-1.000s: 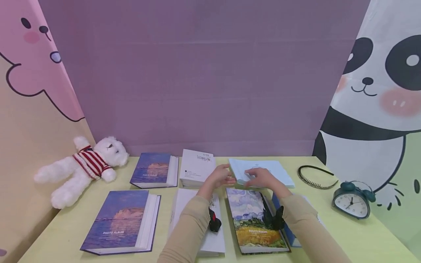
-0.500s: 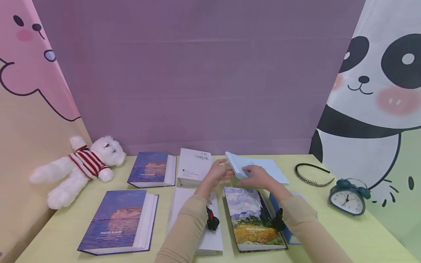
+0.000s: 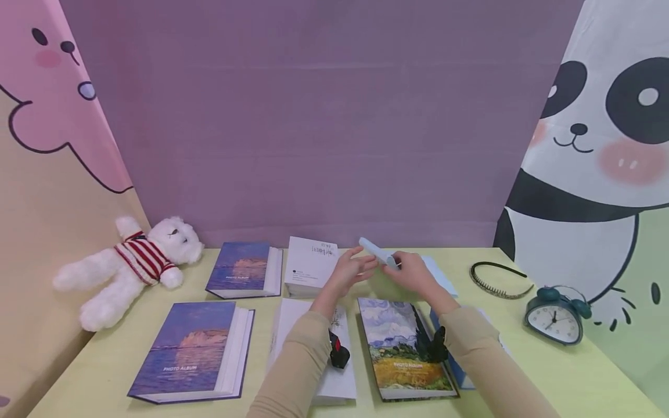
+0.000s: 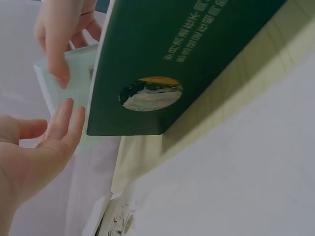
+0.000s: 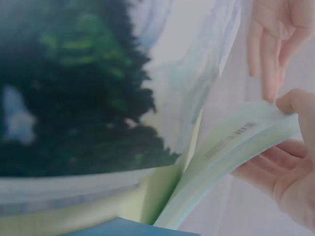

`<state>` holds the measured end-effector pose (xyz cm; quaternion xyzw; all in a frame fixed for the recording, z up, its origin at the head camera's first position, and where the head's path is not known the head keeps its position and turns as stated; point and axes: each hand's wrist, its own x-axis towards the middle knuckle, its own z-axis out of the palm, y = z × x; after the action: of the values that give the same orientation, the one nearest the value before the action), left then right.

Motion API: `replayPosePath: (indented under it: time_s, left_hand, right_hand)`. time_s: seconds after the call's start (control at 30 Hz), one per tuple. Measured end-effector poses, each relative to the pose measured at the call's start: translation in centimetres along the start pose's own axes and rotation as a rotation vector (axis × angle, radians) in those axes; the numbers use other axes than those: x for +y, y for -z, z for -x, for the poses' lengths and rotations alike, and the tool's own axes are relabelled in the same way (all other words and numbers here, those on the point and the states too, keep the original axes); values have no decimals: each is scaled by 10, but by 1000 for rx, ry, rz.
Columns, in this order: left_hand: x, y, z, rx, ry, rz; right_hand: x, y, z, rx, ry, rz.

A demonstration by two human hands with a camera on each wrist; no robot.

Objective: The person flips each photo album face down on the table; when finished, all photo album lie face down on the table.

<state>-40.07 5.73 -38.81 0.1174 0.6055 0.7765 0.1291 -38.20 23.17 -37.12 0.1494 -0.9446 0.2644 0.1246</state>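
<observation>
Within the right hand (image 3: 413, 274) bends a booklet (image 5: 229, 152).

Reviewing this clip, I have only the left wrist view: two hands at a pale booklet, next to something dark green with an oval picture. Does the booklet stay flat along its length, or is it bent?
Observer: Bent. In the right wrist view, the booklet runs in a clear curve up to the end that the right hand holds.
Operator: Good to know. What is at the right end of the table?
Observer: The head view shows a dark teal alarm clock there, just in front of a hairband.
</observation>
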Motion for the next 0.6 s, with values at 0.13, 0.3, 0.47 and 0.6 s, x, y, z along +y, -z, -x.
replayPosePath:
  time_s: [0.13, 0.3, 0.47, 0.6]
  left_hand:
    - [-4, -2, 2, -29, 18, -78]
    - [-8, -6, 2, -64, 43, -128]
    - [-10, -8, 2, -119, 56, -196]
    - [-11, -9, 1, -139, 61, -219]
  right_hand:
    - [-3, 4, -3, -24, -41, -20]
    - [-9, 14, -6, -58, -11, 20]
    - [-13, 24, -9, -40, 36, 7]
    - [-18, 31, -9, 0, 57, -46]
